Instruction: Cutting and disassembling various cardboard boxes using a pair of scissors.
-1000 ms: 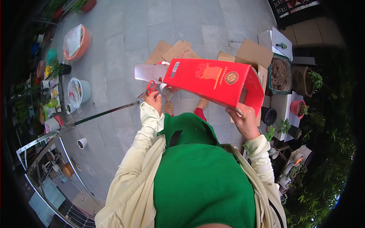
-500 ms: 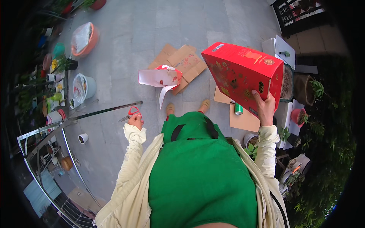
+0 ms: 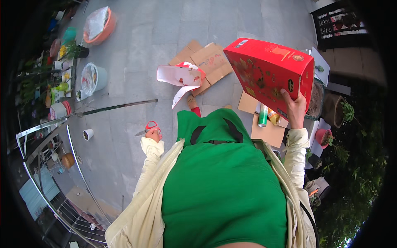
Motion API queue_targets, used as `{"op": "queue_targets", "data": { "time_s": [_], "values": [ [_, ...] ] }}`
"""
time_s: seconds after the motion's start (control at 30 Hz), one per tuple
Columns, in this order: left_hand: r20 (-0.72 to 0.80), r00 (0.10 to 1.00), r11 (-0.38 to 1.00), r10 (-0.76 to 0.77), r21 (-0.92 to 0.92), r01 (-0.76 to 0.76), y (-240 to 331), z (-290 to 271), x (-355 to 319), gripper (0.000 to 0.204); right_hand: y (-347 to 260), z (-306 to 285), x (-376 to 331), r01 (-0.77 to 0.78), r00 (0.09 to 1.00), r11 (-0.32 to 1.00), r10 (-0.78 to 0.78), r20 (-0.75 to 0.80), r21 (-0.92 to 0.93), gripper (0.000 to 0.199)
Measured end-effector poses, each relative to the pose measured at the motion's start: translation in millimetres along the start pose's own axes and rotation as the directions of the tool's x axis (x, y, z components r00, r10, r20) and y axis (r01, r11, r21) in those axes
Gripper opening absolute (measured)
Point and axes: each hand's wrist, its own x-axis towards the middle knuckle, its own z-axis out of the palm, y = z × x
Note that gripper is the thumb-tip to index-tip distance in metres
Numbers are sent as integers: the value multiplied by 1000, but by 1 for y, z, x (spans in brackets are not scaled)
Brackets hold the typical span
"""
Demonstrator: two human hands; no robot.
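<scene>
Outdoors | orange basin (image 3: 108, 29) holds clear plastic, pale bucket (image 3: 99, 77) likewise | red box (image 3: 269, 72), glossy with gold print, raised, gripped by right hand (image 3: 294, 109) | left hand (image 3: 154, 134) closed around red-handled scissors (image 3: 147, 128) | cut red-white piece (image 3: 181, 76) over flattened cardboard (image 3: 209, 62)

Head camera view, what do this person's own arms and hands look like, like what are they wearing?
Both arms wear loose, pale cream long sleeves, the left sleeve and right sleeve bunched at the cuffs. The left hand and right hand are bare: no gloves, no visible rings or watch. A green apron covers the front.
</scene>
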Motion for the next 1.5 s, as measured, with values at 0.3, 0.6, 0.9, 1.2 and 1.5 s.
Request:
{"op": "queue_targets", "data": {
  "time_s": [0.3,0.6,0.9,1.2,1.5],
  "values": [
    [213,973,974,89,-224,-40,143,35,37,49,-74,106,0,414,879,807,-234,415,-422,19],
    [375,832,887,408,53,-459,215,-9,21,49,-101,289,-10,881,347,449,-398,849,-149,11],
    [176,984,996,-34,-72,47,115,-39,69,31,-73,393,-31,953,13,268,-512,859,145,14],
    [-16,992,945,-127,-305,116,12,-24,66,17,-64,412,-18,786,-70,457,-602,795,415,17],
    [-115,885,674,-451,-694,254,-32,-14,34,24,87,461,87,137,775,936,103,624,-325,43]
  ]
}}
